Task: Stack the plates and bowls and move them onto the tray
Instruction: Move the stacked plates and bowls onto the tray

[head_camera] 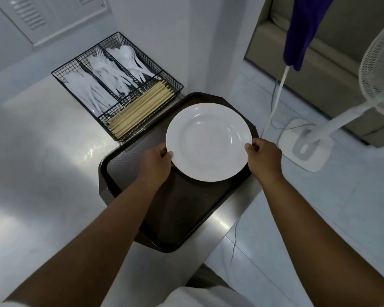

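— Gripping what, those hands?
— A white plate (208,141): the left hand (156,161) clasps its left rim, the right hand (264,155) its right rim, over the far end of the dark brown tray (164,209).
— And around it?
— A steel counter (42,162); a wire cutlery basket (118,85) just beyond, holding white plastic cutlery (111,74) and chopsticks (142,107).

Both bare forearms reach forward, near straight. The left hand (156,160) and right hand (264,157) are closed in opposing grips, thumbs on top, fingers apparently curled beneath.
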`<move>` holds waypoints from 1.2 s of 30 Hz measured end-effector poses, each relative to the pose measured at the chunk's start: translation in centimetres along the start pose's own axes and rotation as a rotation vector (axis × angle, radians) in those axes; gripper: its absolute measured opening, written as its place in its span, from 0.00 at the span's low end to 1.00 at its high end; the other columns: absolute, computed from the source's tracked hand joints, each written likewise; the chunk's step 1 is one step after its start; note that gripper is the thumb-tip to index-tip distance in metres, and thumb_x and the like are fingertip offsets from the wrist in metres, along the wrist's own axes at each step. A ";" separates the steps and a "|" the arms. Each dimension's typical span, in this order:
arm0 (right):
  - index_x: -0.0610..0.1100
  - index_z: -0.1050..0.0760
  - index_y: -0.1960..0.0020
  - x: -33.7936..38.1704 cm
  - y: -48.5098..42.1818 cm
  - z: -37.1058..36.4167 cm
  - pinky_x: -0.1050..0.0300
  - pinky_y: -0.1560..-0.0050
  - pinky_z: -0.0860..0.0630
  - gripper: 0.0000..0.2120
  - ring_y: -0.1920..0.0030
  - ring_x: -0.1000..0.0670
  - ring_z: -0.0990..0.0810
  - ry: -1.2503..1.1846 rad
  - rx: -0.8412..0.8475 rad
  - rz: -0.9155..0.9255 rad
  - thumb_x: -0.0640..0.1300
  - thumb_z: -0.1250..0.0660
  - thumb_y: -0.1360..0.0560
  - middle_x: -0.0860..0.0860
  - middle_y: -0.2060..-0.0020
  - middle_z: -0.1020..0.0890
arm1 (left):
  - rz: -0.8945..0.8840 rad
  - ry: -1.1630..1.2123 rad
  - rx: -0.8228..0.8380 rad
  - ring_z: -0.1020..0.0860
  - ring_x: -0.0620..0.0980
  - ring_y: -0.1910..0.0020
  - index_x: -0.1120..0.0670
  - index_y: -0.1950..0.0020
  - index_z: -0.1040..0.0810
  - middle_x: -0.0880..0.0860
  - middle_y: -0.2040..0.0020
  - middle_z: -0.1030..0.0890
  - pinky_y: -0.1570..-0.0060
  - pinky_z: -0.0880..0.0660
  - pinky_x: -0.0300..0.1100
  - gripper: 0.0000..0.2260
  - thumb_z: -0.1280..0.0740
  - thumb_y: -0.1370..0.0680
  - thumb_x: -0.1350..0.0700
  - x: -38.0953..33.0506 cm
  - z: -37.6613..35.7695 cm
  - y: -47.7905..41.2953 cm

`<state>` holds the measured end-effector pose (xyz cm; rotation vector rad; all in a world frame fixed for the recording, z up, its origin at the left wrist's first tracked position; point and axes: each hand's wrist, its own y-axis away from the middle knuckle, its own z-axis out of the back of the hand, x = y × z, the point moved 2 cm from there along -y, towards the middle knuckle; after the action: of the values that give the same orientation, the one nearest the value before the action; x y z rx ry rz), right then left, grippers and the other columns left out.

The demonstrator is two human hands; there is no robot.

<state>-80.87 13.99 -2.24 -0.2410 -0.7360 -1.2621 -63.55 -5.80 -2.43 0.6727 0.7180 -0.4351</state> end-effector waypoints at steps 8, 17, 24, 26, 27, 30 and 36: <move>0.38 0.20 0.49 -0.1 0.5 -0.7 0.61 0.54 0.33 0.14 0.56 0.45 0.22 0.061 -0.023 0.005 0.47 0.39 0.19 0.44 0.58 0.17 | 0.035 0.078 0.018 0.17 0.54 0.50 0.55 0.40 0.20 0.56 0.47 0.15 0.41 0.22 0.53 0.11 0.36 0.20 0.55 0.3 0.6 0.6; 0.39 0.24 0.35 4.4 7.9 -1.8 0.59 0.45 0.30 0.18 0.43 0.45 0.19 0.030 -0.152 0.249 0.47 0.35 0.20 0.43 0.42 0.18 | 0.025 0.229 -0.177 0.18 0.52 0.45 0.53 0.37 0.22 0.46 0.46 0.19 0.39 0.23 0.51 0.14 0.33 0.21 0.51 5.6 7.8 8.2; 0.40 0.22 0.36 11.5 22.8 -11.3 0.60 0.42 0.30 0.16 0.43 0.45 0.19 -0.012 0.177 0.478 0.44 0.33 0.22 0.44 0.43 0.17 | 0.195 0.396 -0.380 0.16 0.47 0.52 0.53 0.34 0.23 0.51 0.48 0.16 0.45 0.19 0.50 0.17 0.33 0.21 0.51 19.6 16.6 20.1; 0.41 0.22 0.36 13.4 27.9 -14.7 0.64 0.45 0.29 0.16 0.46 0.49 0.19 -0.029 0.315 0.504 0.43 0.33 0.22 0.46 0.44 0.17 | 0.282 0.435 -0.427 0.16 0.47 0.52 0.54 0.34 0.23 0.52 0.48 0.16 0.44 0.20 0.49 0.17 0.34 0.21 0.50 24.1 18.8 24.2; 0.41 0.22 0.36 14.3 30.4 -16.5 0.70 0.48 0.30 0.15 0.48 0.52 0.20 -0.046 0.391 0.516 0.43 0.33 0.22 0.47 0.44 0.17 | 0.330 0.467 -0.451 0.16 0.48 0.52 0.54 0.34 0.23 0.52 0.48 0.16 0.44 0.20 0.49 0.18 0.34 0.21 0.49 26.5 19.8 26.3; 0.43 0.22 0.36 16.7 37.6 -21.3 0.79 0.53 0.34 0.16 0.50 0.55 0.20 -0.042 0.582 0.577 0.43 0.32 0.22 0.48 0.45 0.16 | 0.475 0.547 -0.554 0.16 0.50 0.52 0.53 0.38 0.21 0.53 0.50 0.15 0.42 0.21 0.55 0.18 0.34 0.24 0.45 33.5 21.9 32.2; 0.46 0.28 0.29 21.3 47.1 -28.6 0.70 0.51 0.32 0.22 0.49 0.55 0.22 0.029 0.869 0.624 0.50 0.34 0.21 0.51 0.38 0.20 | 0.600 0.732 -0.821 0.16 0.52 0.54 0.55 0.38 0.21 0.54 0.52 0.15 0.46 0.19 0.53 0.23 0.33 0.25 0.41 41.1 26.0 39.1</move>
<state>-24.48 -3.35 0.03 0.2514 -1.0166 -0.2899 -1.26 -1.69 -1.50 0.2100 1.2210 0.6847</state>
